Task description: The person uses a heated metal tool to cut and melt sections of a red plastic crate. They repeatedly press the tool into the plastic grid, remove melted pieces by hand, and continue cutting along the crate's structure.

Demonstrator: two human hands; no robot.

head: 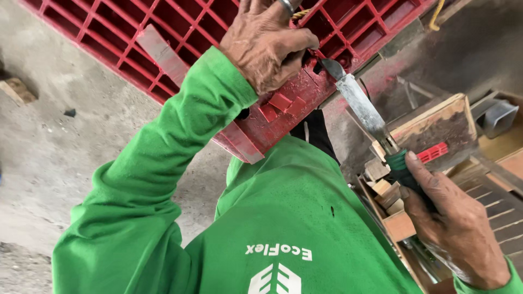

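Far left: bare concrete floor point(49, 141) w/ a small wood scrap point(19, 90) lying on it, well apart from the work.

Center-left: green sleeve point(158, 163) runs up to the left hand point(267, 43), fingers curled & clamped over the edge of a red plastic crate point(180, 32). A ring shows on one finger. Crate is tilted, its corner propped against the person's body, grid side facing up & away. A pale worn strip point(163, 54) runs along the rim. Red shavings cling to the crate wall near the small raised tabs point(280, 103).

Center: knife point(359, 106), worn steel blade, tip touching the crate edge just beside the left-hand fingers.

Right: right hand point(447, 218) fisted tight round the knife's green handle, thumb up along the grip. Behind it a wooden box point(441, 125) w/ a red piece in it, plus stacked wood blocks point(389, 198) near the wrist.

Judgement: step in hand looks like trimming/scraping the crate edge; blade is already engaged at the rim. Next move prob calls for a short controlled stroke angled away from the left fingers, which sit v. close to the tip, w/ the left grip staying firm so the crate doesn't rock. A slip toward that hand is the main risk.
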